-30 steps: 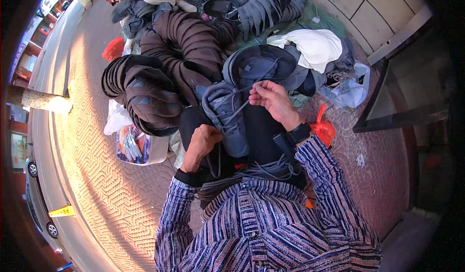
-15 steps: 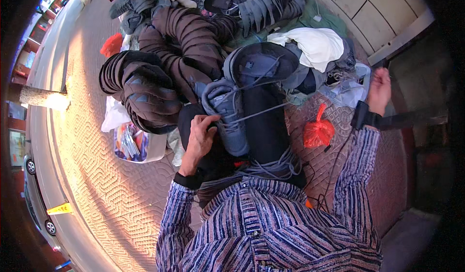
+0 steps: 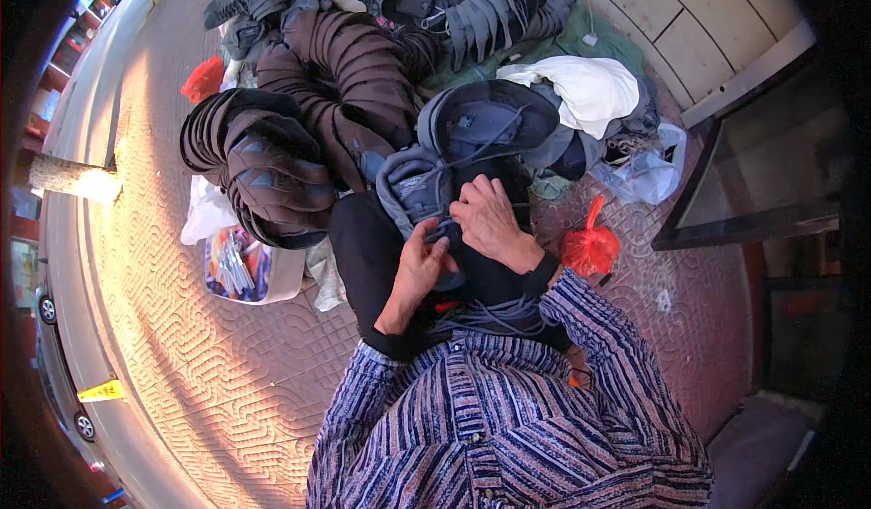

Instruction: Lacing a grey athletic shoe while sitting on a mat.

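On my lap lies a grey-blue lace-up shoe upper (image 3: 413,187), its front end partly covered by my hands. My left hand (image 3: 419,269) is closed at the lacing, thumb and fingers pinching a grey shoelace (image 3: 443,229). Close beside it, my right hand (image 3: 494,223) bends its fingers over the upper's right edge; their tips are hidden, so what they grip cannot be made out. Beyond both hands a second dark upper (image 3: 494,126) rests open side up on my knee, with a loose lace across it. More grey laces (image 3: 508,317) lie bundled across my lap.
Stacks of brown uppers (image 3: 272,160) and grey uppers (image 3: 490,19) lie ahead. A white cloth (image 3: 585,87) covers a pile at right, near a red plastic bag (image 3: 590,246). An open bag (image 3: 240,269) stands at left. A dark glass panel (image 3: 744,173) juts in from the right.
My right hand has come in from far out at the right to the shoe upper. My left hand has shifted right and down along it, now at the lacing.
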Available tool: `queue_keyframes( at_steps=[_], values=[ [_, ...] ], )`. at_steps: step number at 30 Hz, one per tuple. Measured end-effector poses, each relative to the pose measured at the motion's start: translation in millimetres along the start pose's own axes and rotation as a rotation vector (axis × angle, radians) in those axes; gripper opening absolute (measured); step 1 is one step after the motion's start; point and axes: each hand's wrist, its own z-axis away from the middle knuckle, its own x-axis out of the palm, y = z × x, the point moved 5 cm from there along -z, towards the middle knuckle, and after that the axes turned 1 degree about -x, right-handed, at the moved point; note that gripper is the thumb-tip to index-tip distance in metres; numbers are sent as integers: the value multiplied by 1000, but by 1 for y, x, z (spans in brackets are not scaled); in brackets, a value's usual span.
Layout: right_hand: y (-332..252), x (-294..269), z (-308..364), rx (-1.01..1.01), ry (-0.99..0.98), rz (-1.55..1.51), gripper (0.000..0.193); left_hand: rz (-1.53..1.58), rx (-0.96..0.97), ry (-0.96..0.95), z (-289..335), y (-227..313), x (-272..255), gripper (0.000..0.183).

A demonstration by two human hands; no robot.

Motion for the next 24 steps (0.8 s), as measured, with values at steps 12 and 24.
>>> queue_keyframes(
  at_steps=[12,24],
  values=[
    [-9,15,-5,-66,-78,82,8,101,9,-195,13,2,6,56],
    [-4,14,-8,0,-91,-175,23,-688,177,-82,-35,24,-20,15]
  ],
)
